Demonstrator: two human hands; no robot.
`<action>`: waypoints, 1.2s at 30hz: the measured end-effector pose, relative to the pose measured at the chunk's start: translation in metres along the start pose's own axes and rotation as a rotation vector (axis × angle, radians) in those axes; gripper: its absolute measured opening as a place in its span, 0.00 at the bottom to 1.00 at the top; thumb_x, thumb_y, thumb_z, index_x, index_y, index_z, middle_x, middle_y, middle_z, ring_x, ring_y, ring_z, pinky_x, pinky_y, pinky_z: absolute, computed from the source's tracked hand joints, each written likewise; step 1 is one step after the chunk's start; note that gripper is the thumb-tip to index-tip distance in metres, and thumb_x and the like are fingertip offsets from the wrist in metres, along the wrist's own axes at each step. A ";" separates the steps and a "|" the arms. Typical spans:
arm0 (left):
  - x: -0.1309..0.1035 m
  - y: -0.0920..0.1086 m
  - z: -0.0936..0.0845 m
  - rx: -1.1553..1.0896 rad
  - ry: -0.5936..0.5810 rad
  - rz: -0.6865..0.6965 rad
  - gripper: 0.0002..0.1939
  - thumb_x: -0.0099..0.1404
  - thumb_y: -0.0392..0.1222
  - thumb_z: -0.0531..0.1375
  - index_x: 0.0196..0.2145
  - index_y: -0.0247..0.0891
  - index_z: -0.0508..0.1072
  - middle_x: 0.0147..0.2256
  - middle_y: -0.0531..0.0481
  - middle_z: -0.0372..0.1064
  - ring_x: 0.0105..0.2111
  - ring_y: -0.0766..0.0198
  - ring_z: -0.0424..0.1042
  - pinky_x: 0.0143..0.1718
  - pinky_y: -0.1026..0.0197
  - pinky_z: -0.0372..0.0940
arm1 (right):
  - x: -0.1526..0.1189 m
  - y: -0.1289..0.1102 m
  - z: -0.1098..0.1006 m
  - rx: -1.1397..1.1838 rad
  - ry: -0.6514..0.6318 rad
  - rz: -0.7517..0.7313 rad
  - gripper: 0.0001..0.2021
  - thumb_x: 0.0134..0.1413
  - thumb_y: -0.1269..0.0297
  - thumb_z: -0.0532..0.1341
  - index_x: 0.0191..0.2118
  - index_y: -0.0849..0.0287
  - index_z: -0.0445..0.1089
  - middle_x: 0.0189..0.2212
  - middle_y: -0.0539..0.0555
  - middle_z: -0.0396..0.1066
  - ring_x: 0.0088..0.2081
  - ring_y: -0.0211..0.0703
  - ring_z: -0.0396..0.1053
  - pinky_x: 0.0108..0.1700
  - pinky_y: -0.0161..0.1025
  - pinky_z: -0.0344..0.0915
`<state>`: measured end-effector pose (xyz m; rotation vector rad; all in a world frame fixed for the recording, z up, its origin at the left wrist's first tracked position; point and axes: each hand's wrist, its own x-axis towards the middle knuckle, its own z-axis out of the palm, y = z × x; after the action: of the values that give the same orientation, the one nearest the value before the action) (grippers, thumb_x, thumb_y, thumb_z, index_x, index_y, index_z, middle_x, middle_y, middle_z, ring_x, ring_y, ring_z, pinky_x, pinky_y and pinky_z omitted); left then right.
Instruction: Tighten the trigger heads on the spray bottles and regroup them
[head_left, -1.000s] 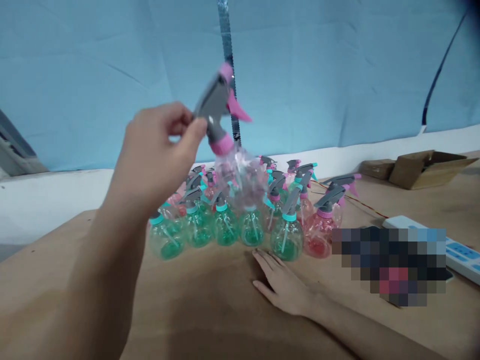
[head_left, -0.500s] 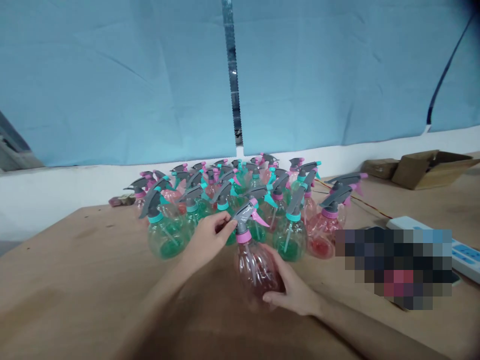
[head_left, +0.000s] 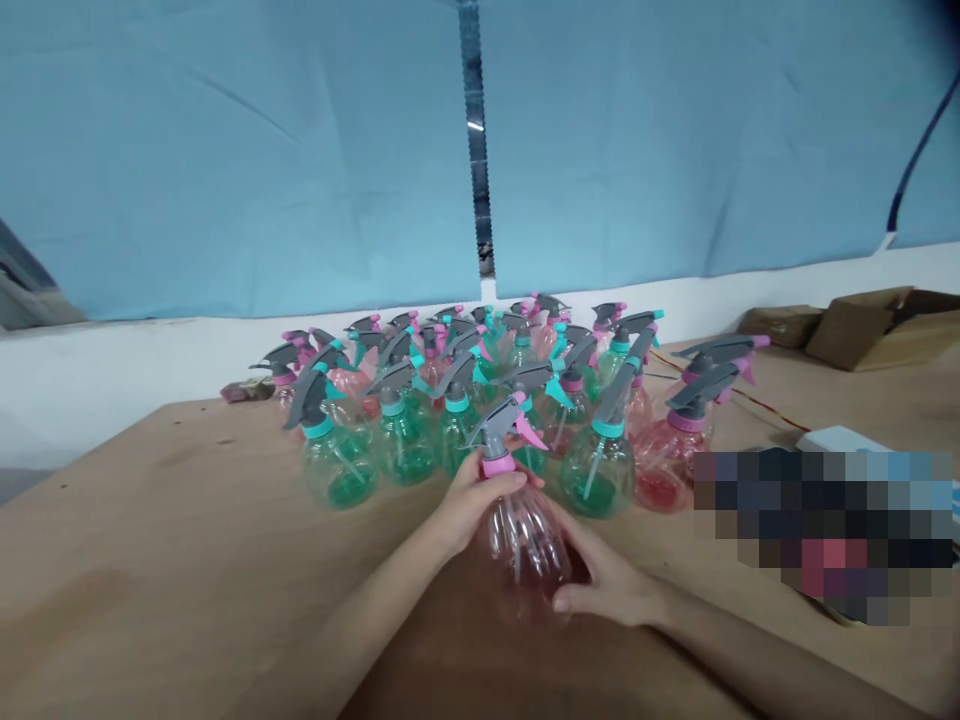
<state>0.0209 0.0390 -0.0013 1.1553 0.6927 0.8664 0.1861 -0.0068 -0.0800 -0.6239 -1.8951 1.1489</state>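
Between my hands is a clear pinkish spray bottle with a pink collar, a pink trigger and a grey head, tilted slightly to the left. My left hand is closed around its neck, just at the collar, with the thumb across the front. My right hand grips the round body from the right side; its fingers are partly hidden behind the bottle. Right behind stand a green spray bottle with a turquoise collar and a red spray bottle with a pink collar.
Several more green and red spray bottles stand in a cluster on the wooden table. An open cardboard box lies at the back right. A white power strip and a blurred-out patch are on the right. A blue sheet covers the wall.
My left hand has moved from beside the spray head down to the bottle's neck and closed on it. My right hand keeps its hold on the body. The view has shifted slightly.
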 end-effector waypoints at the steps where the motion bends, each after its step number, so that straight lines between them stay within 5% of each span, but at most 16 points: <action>1: 0.000 0.001 0.000 -0.003 -0.024 -0.007 0.27 0.49 0.39 0.63 0.48 0.36 0.67 0.27 0.50 0.69 0.26 0.64 0.67 0.25 0.63 0.62 | 0.000 -0.002 0.000 -0.009 -0.025 0.000 0.46 0.48 0.46 0.61 0.64 0.53 0.33 0.65 0.58 0.37 0.64 0.52 0.40 0.61 0.52 0.42; 6: 0.001 0.004 -0.003 0.000 -0.122 0.011 0.27 0.47 0.37 0.62 0.48 0.36 0.68 0.25 0.51 0.67 0.24 0.65 0.65 0.21 0.66 0.59 | -0.001 -0.007 0.000 -0.067 -0.044 -0.007 0.48 0.46 0.47 0.63 0.65 0.55 0.31 0.65 0.59 0.36 0.64 0.52 0.38 0.62 0.53 0.38; 14: 0.001 0.000 -0.004 -0.003 -0.125 0.030 0.22 0.51 0.35 0.58 0.46 0.35 0.69 0.24 0.48 0.70 0.26 0.62 0.67 0.27 0.61 0.63 | -0.002 -0.004 0.000 -0.105 -0.035 0.069 0.50 0.44 0.42 0.61 0.65 0.57 0.33 0.64 0.62 0.38 0.63 0.54 0.40 0.61 0.54 0.43; 19: 0.000 0.001 -0.003 0.012 -0.129 -0.033 0.23 0.50 0.38 0.60 0.46 0.37 0.69 0.24 0.48 0.70 0.23 0.63 0.67 0.23 0.63 0.60 | -0.004 -0.001 0.000 -0.144 -0.030 0.070 0.51 0.43 0.42 0.61 0.65 0.56 0.31 0.65 0.62 0.36 0.64 0.54 0.34 0.61 0.56 0.38; 25: 0.001 0.001 -0.002 0.020 -0.109 -0.036 0.24 0.50 0.41 0.63 0.47 0.37 0.68 0.24 0.49 0.69 0.23 0.63 0.68 0.22 0.63 0.61 | -0.003 0.002 -0.001 -0.125 -0.037 0.067 0.51 0.43 0.41 0.61 0.65 0.55 0.31 0.64 0.63 0.39 0.64 0.54 0.39 0.61 0.56 0.41; 36: -0.005 -0.002 0.004 -0.002 -0.009 0.016 0.10 0.48 0.38 0.61 0.30 0.36 0.68 0.22 0.51 0.69 0.22 0.64 0.68 0.21 0.64 0.61 | -0.005 0.005 -0.001 -0.034 -0.021 0.049 0.48 0.43 0.42 0.62 0.64 0.53 0.37 0.64 0.61 0.40 0.62 0.55 0.44 0.60 0.55 0.45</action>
<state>0.0223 0.0320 -0.0023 1.1636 0.6757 0.8748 0.1894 -0.0077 -0.0866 -0.6826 -1.9298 1.1603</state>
